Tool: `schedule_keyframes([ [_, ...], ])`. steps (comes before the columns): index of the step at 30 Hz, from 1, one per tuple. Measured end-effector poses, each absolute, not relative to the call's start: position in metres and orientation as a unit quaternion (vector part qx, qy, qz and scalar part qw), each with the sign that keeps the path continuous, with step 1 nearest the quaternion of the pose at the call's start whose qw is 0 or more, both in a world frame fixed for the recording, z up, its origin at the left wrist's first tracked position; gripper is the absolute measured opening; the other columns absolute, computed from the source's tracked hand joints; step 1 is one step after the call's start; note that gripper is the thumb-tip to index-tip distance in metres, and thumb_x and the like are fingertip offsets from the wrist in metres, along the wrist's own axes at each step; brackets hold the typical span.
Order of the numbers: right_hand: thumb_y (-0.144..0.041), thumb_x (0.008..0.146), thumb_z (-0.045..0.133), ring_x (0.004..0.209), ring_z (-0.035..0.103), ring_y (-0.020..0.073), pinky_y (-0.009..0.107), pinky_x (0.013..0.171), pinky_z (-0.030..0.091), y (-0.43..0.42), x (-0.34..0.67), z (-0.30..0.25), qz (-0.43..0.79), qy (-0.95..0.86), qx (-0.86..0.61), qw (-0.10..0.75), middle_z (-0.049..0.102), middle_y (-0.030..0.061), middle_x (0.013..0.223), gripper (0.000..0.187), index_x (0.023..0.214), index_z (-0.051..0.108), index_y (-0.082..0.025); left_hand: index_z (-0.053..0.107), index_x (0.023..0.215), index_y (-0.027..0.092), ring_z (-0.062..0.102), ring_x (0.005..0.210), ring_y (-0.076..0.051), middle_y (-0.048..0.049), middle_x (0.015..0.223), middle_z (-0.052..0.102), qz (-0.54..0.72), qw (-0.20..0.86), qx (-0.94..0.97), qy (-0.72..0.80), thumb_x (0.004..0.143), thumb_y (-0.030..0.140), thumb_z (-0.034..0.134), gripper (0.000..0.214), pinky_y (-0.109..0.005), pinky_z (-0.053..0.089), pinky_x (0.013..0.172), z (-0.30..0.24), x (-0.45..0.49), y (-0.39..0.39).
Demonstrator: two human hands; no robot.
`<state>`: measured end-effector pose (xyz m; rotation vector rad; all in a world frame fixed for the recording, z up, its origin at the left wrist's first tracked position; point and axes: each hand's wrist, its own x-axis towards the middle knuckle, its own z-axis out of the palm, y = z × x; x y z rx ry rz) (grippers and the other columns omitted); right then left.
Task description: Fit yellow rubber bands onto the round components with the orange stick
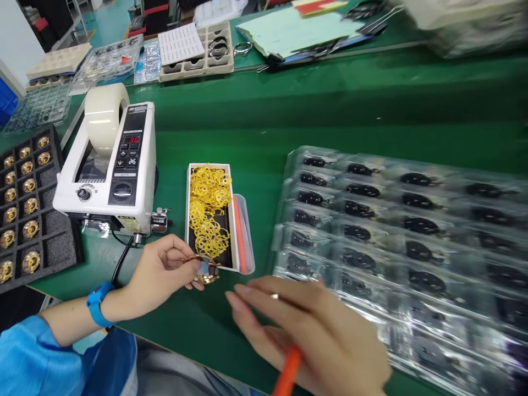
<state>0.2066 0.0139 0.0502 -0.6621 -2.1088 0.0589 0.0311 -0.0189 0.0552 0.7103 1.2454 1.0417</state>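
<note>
My left hand (159, 269) pinches a gold-coloured watch case (208, 271) by its edge, just in front of a white box (233, 242). Thin yellow rings (209, 190) lie heaped in that box. To the right, my right hand (313, 330) is curled around a slim orange-handled tool (287, 371); a small shiny spot shows between its fingers, but motion blur hides the tool's kind. The thumb and forefinger tips are apart from the watch case. An orange strip (239, 234) in a clear plastic lid (248, 242) lies beside the box.
A white tape dispenser (140, 165) stands at the left, a small metal counter (160, 221) beside it. Left of it, a black foam tray (61, 242) holds several gold watch cases. Clear trays (388, 217) with dark watch parts fill the right. Papers (297, 30) and a beige tray (226, 69) lie behind.
</note>
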Motion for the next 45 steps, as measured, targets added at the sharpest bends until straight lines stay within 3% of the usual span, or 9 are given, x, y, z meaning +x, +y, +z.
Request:
schedule_keyframes([
  [3,-0.013,0.09,0.061,0.049,0.052,0.0093,0.023,0.046,0.04,0.01,0.198,0.044,-0.063,-0.856,-0.284,0.427,0.069,0.0023,0.073,0.008,0.092,0.06,-0.021,0.051,0.081,0.016,0.062,0.052,-0.008,0.0027,0.062,0.064,0.463,0.651,0.303,0.519,0.073,0.034,0.075,0.031,-0.017,0.049,0.052,0.051,0.035,-0.023],
  [8,-0.01,0.091,0.057,0.047,0.049,0.0086,0.021,0.044,0.038,0.015,0.191,0.036,-0.043,-0.852,-0.31,0.421,0.072,0.007,0.079,0.009,0.092,0.059,-0.019,0.054,0.098,0.017,0.067,0.06,-0.009,0.0019,0.068,0.067,0.471,0.591,0.39,0.527,0.083,0.02,0.062,0.018,-0.016,0.053,0.058,0.047,0.038,-0.034],
  [14,-0.01,0.092,0.056,0.059,0.061,0.0141,0.025,0.053,0.047,0.014,0.197,0.035,-0.023,-0.87,-0.252,0.423,0.074,0.0105,0.079,0.007,0.096,0.06,-0.014,0.058,0.108,0.009,0.069,0.062,-0.013,-0.0073,0.072,0.073,0.454,0.43,0.566,0.537,0.086,0.014,0.054,0.023,-0.019,0.056,0.061,0.049,0.037,-0.04],
  [18,-0.008,0.092,0.056,0.061,0.063,0.0156,0.026,0.054,0.047,0.013,0.201,0.036,-0.032,-0.882,-0.228,0.411,0.075,0.0124,0.079,0.008,0.096,0.061,-0.013,0.06,0.105,0.003,0.069,0.061,-0.015,-0.0115,0.072,0.073,0.454,0.388,0.598,0.534,0.085,0.012,0.054,0.023,-0.02,0.057,0.061,0.051,0.038,-0.039],
  [30,-0.007,0.09,0.059,0.052,0.059,0.0131,0.027,0.05,0.043,0.015,0.201,0.036,-0.061,-0.886,-0.22,0.404,0.075,0.0086,0.074,0.007,0.091,0.061,-0.014,0.061,0.105,-0.001,0.069,0.061,-0.015,-0.0132,0.071,0.073,0.469,0.377,0.6,0.527,0.084,0.009,0.053,0.024,-0.017,0.055,0.057,0.05,0.039,-0.039],
  [36,-0.009,0.091,0.059,0.056,0.061,0.0131,0.026,0.052,0.045,0.014,0.199,0.037,-0.052,-0.881,-0.24,0.405,0.074,0.0073,0.075,0.008,0.093,0.06,-0.017,0.06,0.104,0.001,0.072,0.071,-0.014,-0.0148,0.082,0.075,0.474,0.379,0.604,0.516,0.084,0.008,0.054,0.023,-0.014,0.055,0.063,0.05,0.039,-0.039],
  [41,-0.011,0.09,0.06,0.057,0.061,0.0137,0.026,0.053,0.046,0.011,0.195,0.034,-0.057,-0.872,-0.255,0.415,0.073,0.0068,0.073,0.006,0.092,0.058,-0.017,0.06,0.105,0.009,0.068,0.065,-0.012,-0.0072,0.076,0.074,0.458,0.406,0.585,0.532,0.083,0.011,0.054,0.023,-0.016,0.052,0.059,0.048,0.039,-0.04],
  [45,-0.01,0.088,0.061,0.06,0.063,0.0138,0.025,0.055,0.049,0.012,0.187,0.03,-0.035,-0.858,-0.288,0.423,0.071,0.0059,0.076,0.01,0.09,0.057,-0.018,0.056,0.099,0.015,0.064,0.062,-0.011,-0.0007,0.07,0.069,0.44,0.517,0.481,0.555,0.082,0.017,0.058,0.018,-0.021,0.051,0.061,0.047,0.038,-0.035],
])
